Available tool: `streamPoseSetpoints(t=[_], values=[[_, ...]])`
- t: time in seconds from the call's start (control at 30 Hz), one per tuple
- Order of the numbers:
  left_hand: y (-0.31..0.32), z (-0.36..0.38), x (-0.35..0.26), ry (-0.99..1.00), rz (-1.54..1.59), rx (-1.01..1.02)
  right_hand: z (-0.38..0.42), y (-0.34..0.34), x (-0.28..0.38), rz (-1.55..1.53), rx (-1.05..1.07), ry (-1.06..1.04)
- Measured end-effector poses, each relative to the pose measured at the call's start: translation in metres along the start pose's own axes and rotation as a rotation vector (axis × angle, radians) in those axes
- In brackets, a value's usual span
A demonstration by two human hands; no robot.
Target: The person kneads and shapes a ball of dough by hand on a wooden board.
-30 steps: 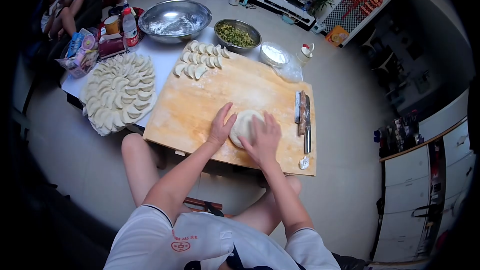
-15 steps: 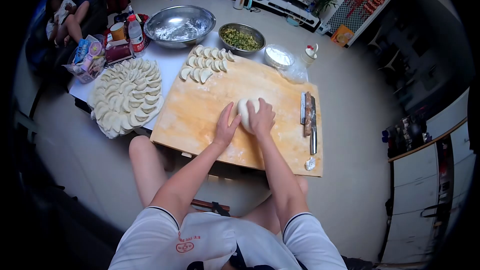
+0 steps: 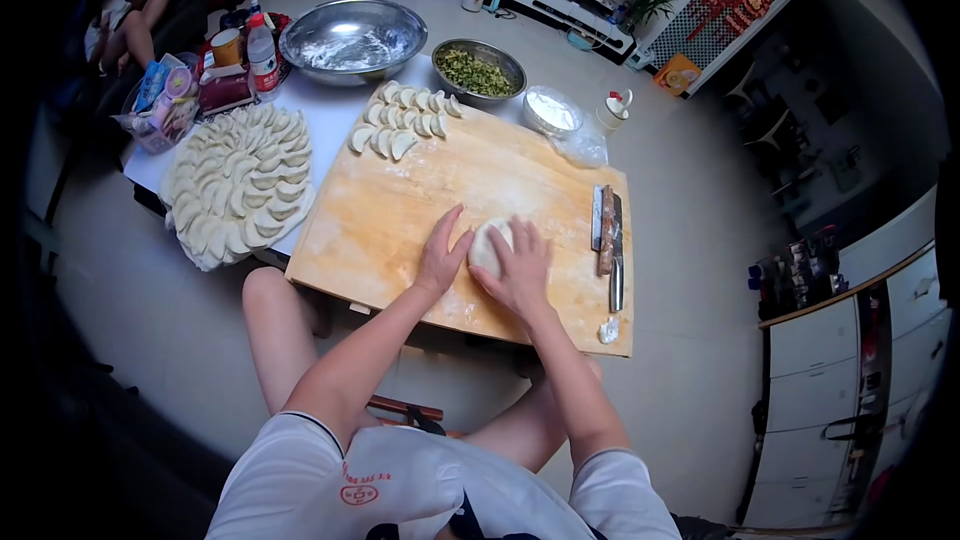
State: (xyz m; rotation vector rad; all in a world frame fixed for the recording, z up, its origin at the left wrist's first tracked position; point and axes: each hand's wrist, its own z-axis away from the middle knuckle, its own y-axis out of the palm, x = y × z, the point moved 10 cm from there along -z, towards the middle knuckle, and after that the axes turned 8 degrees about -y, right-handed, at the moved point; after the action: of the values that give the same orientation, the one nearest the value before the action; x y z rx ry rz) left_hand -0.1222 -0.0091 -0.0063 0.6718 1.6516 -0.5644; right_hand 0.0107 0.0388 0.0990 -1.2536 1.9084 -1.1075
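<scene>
A smooth white ball of dough (image 3: 489, 246) lies on the floured wooden board (image 3: 400, 210). My right hand (image 3: 520, 268) rests over its right side with the fingers spread. At the dough's left edge is my left hand (image 3: 442, 255), fingers stretched out and thumb apart from them. Several shaped dumplings (image 3: 402, 118) stand in rows at the board's back left corner. On the board's right side lie a knife (image 3: 617, 260) and a brown rolling pin (image 3: 606, 230), and near them a small white lump (image 3: 609, 330).
Left of the board is a round tray full of dumplings (image 3: 240, 185). Behind stand a large metal bowl (image 3: 353, 40), a bowl of green filling (image 3: 478, 70), a bowl of flour (image 3: 552, 112) and a bottle (image 3: 262, 55). A person (image 3: 130, 20) sits at the far left.
My right hand has shifted from gripping over the top of the dough to lying flatter on its right side, fingers more spread. The whole view has shifted slightly.
</scene>
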Motion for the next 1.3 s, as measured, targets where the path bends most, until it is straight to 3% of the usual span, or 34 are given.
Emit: streamPoseSetpoints(t=[0.1,0.23,0.37,0.47,0.6,0.8,0.9,1.0,1.03,1.13,1.23,1.3], values=[[0.001,-0.006,-0.004,0.027,-0.002,0.001,-0.022,0.057,-0.028,-0.193,0.076,0.022],[0.002,-0.001,-0.008,0.01,-0.012,0.022,-0.041,0.087,-0.074,-0.358,0.283,0.489],[0.0,-0.002,-0.002,0.019,-0.004,-0.008,-0.034,0.08,-0.077,-0.322,0.245,0.766],[0.0,-0.004,0.001,0.026,-0.013,-0.031,-0.015,0.085,-0.071,-0.279,0.172,0.732],[-0.001,-0.004,0.004,0.007,-0.025,-0.039,0.011,0.045,-0.044,-0.411,0.211,0.522],[0.0,-0.005,0.01,-0.003,-0.015,-0.017,0.054,-0.011,-0.015,-0.461,0.376,0.532],[0.002,-0.003,0.011,-0.025,-0.025,0.017,0.027,-0.028,-0.001,-0.126,-0.027,0.199],[0.002,-0.002,0.01,0.001,0.016,-0.001,0.01,0.019,0.021,0.109,0.017,0.07],[0.0,-0.003,0.006,0.016,0.034,-0.015,0.004,0.025,0.016,0.088,-0.089,0.037],[0.0,0.0,0.001,-0.007,0.064,-0.003,-0.017,0.071,-0.036,-0.212,0.108,0.232],[0.006,-0.001,0.008,-0.045,0.077,0.036,-0.032,0.087,-0.082,-0.425,0.324,0.663],[0.003,-0.004,0.009,-0.052,0.078,0.046,-0.03,0.088,-0.091,-0.428,0.26,0.793]])
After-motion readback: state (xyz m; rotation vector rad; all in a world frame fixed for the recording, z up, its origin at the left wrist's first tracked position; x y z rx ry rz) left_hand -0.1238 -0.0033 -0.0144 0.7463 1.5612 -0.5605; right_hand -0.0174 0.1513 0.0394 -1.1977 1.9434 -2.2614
